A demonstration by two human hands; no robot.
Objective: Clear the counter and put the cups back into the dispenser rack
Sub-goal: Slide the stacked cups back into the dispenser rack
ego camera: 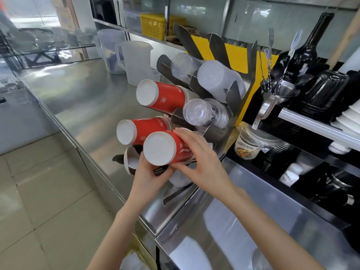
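Observation:
A steel dispenser rack (246,75) stands on the counter with cup stacks lying in its slots. A red paper cup stack (165,148) lies in a low front slot, white base toward me. My left hand (148,172) grips it from below near the base. My right hand (200,154) curls over its top and right side. Two more red stacks (165,96) (138,129) sit above and to the left. Clear plastic cups (204,114) and frosted cups (216,76) fill the upper slots. A white-lined cup (131,159) sits under my left hand.
Two translucent pitchers (134,61) stand at the back of the steel counter (81,98). To the right are a jar (246,147), a steel funnel holding forks and spoons (276,94), a dark bottle (305,49) and black cups (325,94) on shelves. A yellow basket (153,26) sits behind.

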